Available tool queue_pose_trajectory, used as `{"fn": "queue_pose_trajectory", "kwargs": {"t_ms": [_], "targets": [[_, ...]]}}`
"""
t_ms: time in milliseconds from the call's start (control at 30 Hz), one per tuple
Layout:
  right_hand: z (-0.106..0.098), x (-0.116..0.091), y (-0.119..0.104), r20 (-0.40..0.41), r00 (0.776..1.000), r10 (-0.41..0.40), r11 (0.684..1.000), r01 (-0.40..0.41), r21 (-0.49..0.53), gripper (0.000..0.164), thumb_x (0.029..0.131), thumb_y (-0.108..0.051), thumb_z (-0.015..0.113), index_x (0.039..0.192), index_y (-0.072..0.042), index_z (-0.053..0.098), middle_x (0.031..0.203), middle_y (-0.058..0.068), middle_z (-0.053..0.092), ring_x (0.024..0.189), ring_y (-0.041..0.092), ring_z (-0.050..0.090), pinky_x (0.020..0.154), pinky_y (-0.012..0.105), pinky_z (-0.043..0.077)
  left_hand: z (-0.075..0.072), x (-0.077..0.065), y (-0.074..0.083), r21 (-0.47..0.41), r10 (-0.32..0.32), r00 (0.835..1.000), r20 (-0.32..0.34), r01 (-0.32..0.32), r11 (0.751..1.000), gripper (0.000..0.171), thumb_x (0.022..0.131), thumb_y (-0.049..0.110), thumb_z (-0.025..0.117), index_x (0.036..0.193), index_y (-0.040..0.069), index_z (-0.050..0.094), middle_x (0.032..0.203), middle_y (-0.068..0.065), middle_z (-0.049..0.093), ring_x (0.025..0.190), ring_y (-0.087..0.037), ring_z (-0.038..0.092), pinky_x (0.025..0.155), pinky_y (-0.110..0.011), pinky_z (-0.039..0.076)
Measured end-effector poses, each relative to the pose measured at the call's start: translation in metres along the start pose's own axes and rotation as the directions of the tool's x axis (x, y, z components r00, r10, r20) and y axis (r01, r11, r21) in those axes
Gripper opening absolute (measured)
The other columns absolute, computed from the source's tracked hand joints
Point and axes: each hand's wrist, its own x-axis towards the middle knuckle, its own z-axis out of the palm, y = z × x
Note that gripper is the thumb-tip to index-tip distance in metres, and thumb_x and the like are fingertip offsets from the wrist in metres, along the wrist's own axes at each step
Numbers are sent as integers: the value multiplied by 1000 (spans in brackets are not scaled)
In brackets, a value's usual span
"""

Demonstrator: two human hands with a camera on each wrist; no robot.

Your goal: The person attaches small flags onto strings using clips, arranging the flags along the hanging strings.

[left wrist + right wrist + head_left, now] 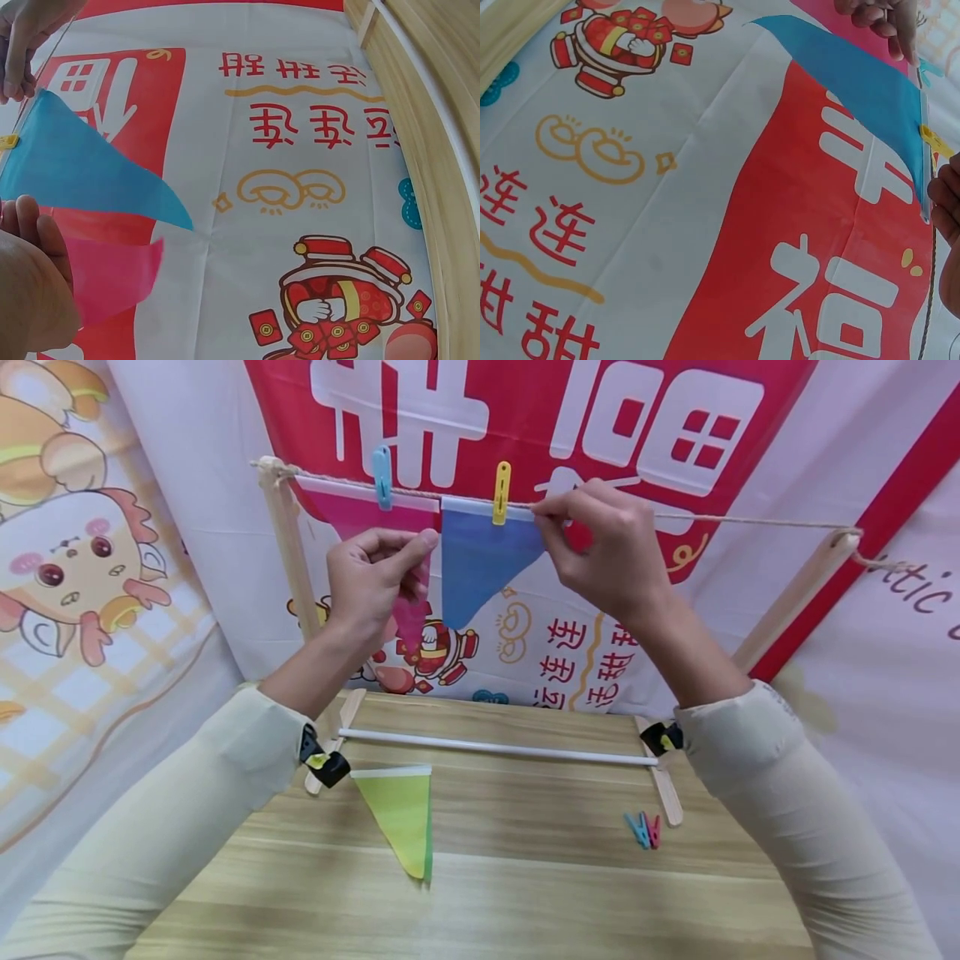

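Observation:
A blue pennant [480, 560] hangs from a twine line [750, 519], with a yellow clothespin [501, 493] on its white top edge. My right hand [611, 547] pinches the pennant's upper right corner at the twine. My left hand [378, 577] is in front of the pink pennant [352, 510], near its right edge, fingers loosely curled and thumb extended. A light-blue clothespin [382, 477] clips the pink pennant to the line. In the right wrist view, the left hand [885, 22] is beside the left end of the blue pennant [855, 82].
Wooden posts [795, 597] carry the twine, with a white rod [495, 747] low between their feet. On the wooden table [562, 893] lie a yellow-green pennant [401, 818] and small blue and pink clothespins [642, 831]. A printed cloth [570, 635] hangs behind.

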Motion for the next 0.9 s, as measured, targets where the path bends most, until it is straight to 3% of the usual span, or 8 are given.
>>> {"fn": "queue_pose_trajectory", "kwargs": {"t_ms": [133,433,667,900], "targets": [[0,-5,0,24,999,-23,1000,23,-4,30,102,-17,84,124,2,82,114,19,85,105,32,82,97,53,71,0,-1,-1,-7,5,1000,12,-5,1000,27,99,30,90,114,8,87,87,-11,80,68,-17,76,68,-23,67],[1,-15,4,56,998,-20,999,17,44,28,99,-13,87,122,2,82,118,19,85,112,33,83,98,55,71,1,-2,-5,30,-32,999,25,31,999,29,98,33,92,112,8,87,85,-5,80,67,-16,76,69,-24,68],[4,-29,5,72,996,51,997,-55,61,29,101,-18,85,123,1,83,119,17,85,115,31,82,99,53,71,-3,-3,-12,82,-75,996,53,71,994,32,98,37,91,112,9,87,85,-5,80,66,-16,77,73,-28,70],[3,-44,7,94,989,115,989,-123,86,31,101,-17,85,127,0,83,124,15,86,118,28,83,96,51,71,-9,-4,-20,94,-73,995,70,66,993,28,99,35,90,109,8,88,81,-5,79,64,-18,76,69,-24,68]]}}
